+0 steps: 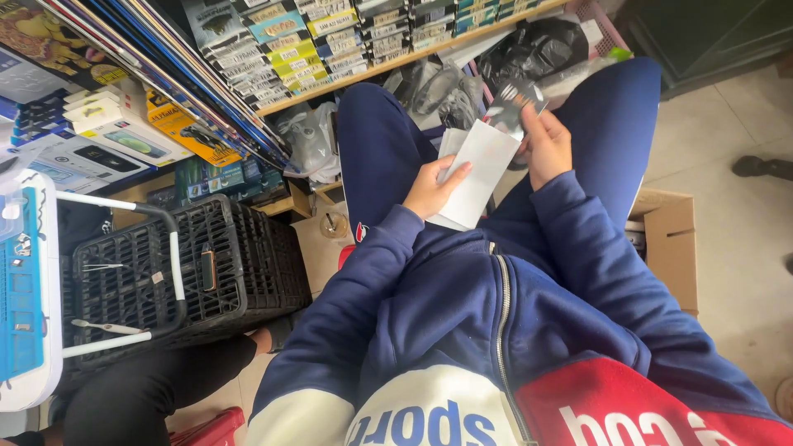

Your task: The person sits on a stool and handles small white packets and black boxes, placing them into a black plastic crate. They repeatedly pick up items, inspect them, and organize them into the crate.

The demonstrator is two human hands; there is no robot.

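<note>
A: Left hand [429, 188]: pinching white envelope [477, 172], thumb on top, above lap. Right hand [547, 147]: fingers closed on dark glossy sleeve [514, 106], just past envelope's far edge.

B: Risks?

A: Sleeve likely slippery; loose pinch could drop it between knees. Room: black crate [178, 272] close at left, cardboard box [667, 239] at right, packed shelf [347, 49] ahead. Open only over lap.
</note>
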